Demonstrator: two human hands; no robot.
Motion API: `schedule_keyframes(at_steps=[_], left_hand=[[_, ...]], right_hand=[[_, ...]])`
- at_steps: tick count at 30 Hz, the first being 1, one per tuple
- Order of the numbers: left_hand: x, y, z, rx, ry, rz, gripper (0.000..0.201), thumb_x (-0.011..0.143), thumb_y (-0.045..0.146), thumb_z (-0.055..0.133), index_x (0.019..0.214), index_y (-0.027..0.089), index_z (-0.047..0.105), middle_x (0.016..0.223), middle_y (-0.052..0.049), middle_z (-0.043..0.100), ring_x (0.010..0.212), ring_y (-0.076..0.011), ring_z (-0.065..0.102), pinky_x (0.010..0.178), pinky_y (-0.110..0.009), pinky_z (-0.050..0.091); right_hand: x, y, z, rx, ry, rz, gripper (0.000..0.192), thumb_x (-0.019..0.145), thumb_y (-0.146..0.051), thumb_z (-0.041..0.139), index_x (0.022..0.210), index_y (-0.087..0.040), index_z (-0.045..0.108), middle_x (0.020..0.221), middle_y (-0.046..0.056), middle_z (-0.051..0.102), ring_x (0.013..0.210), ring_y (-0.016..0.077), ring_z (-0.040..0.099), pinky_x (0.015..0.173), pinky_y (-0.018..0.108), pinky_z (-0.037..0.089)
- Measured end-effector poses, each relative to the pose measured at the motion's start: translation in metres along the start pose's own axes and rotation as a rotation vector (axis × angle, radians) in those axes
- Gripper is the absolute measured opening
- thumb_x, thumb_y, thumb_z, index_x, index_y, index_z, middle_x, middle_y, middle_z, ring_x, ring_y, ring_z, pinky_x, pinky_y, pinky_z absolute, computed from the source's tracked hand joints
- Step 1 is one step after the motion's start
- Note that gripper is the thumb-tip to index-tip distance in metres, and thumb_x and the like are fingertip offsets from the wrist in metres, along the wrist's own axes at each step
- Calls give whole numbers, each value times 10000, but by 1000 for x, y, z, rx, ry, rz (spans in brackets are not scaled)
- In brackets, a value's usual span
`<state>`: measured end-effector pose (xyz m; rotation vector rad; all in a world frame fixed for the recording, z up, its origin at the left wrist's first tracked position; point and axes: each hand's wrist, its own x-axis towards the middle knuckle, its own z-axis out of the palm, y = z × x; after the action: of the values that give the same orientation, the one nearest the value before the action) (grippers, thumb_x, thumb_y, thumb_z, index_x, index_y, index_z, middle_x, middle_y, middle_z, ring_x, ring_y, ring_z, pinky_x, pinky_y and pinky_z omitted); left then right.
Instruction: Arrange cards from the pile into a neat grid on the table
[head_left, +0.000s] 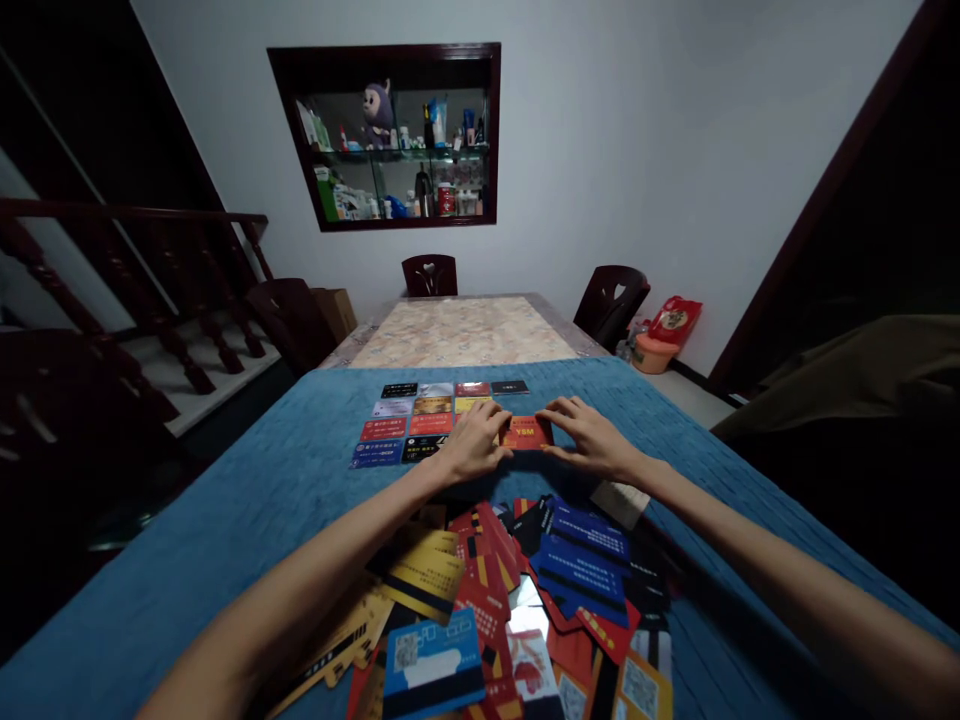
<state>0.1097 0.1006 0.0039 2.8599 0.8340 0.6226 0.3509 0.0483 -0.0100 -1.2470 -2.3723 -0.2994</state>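
Observation:
A red card with yellow letters [526,433] is pinched between both my hands over the blue cloth. My left hand [477,440] grips its left end, thumb and fingers closed on it. On its right end, the fingers of my right hand [589,436] hold it the same way. Left of the held card, several cards lie in neat rows, among them a blue card [377,453] and a black card [399,390]; my left hand covers part of these rows. Nearer to me spreads a loose heap of cards, with a light blue card [435,662] on top.
A blue cloth [285,500] covers the near part of the table, with a patterned tabletop [457,325] beyond. Dark chairs [611,300] stand around it. A shelf niche [405,150] is in the back wall, and a red bag [675,320] sits at the right.

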Motion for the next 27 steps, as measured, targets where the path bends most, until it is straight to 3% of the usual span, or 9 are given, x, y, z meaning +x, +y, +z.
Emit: schedule_keyframes(at_steps=[6, 14, 27], left_hand=[[30, -22, 15, 38, -15, -89, 314, 784, 265, 646, 1075, 152, 611, 1149, -117, 567, 1103, -284, 471, 945, -421, 443], [63, -43, 34, 39, -26, -261, 322, 747, 282, 668, 1047, 168, 639, 1109, -105, 612, 1132, -304, 466, 927, -425, 432], [83, -62, 50, 24, -43, -380, 279, 730, 281, 672, 975, 148, 683, 1079, -113, 661, 1123, -327, 466, 921, -442, 408]], right_hand=[[20, 34, 17, 23, -65, 43, 472, 892, -466, 563, 1268, -181, 584, 1138, 131, 581, 947, 246, 518, 816, 398, 473], [39, 72, 46, 76, -121, 137, 455, 848, -391, 631, 1254, -185, 600, 1178, 125, 592, 1046, 259, 540, 885, 393, 455], [64, 94, 67, 131, -196, 227, 356, 799, -342, 678, 1107, -164, 690, 1137, 114, 666, 1037, 252, 611, 926, 338, 431]])
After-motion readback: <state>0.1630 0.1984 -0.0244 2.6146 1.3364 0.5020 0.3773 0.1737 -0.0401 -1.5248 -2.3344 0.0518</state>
